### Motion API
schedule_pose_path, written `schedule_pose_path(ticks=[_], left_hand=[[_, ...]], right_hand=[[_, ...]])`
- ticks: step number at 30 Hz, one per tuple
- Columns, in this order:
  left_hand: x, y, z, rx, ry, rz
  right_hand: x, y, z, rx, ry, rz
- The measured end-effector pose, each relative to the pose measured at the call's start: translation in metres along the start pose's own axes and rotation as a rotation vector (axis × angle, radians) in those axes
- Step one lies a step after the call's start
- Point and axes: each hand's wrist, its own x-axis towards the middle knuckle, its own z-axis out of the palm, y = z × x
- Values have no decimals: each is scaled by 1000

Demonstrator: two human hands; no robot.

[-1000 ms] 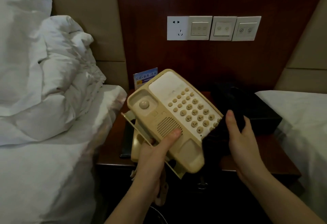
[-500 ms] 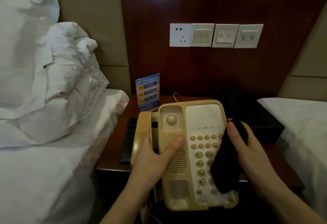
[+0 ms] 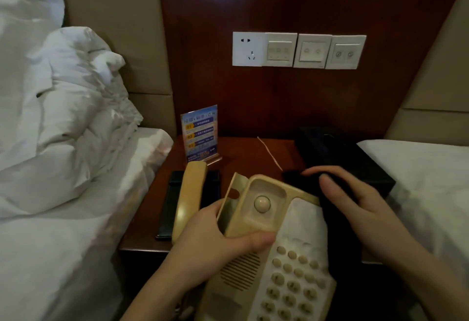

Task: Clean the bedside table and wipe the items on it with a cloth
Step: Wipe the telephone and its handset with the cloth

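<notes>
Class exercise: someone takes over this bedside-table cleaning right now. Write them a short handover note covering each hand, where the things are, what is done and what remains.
Left hand grips the phone base, tilted above the table's front edge.
Right hand presses the dark cloth against the base's right side.
Handset lies off its cradle on the bedside table, partly over a black folder. Sign card stands at the back left, black box at the back right.
Done: base wiping under way.
Left: handset, card, box, folder, tabletop appear untouched.
</notes>
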Motion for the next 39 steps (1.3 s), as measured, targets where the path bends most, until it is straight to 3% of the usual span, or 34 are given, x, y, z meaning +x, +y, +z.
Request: schedule_pose_path(ticks=[3, 5, 14, 22, 29, 39], left_hand=[[0, -3, 1, 69, -73, 19], [-2, -4, 6, 97, -96, 23], [1, -5, 9, 175, 0, 16], [-2, -4, 19, 280, -54, 21], [-3, -7, 4, 222, 80, 9], [-7, -4, 10, 298, -11, 37]], right_hand=[[6, -3, 5, -25, -232, 4], [11, -4, 12, -56, -282, -16], [17, 2, 1, -71, -319, -10], [23, -7, 34, -104, -221, -90], [25, 3, 11, -7, -303, 22], [16, -3, 22, 20, -265, -69]])
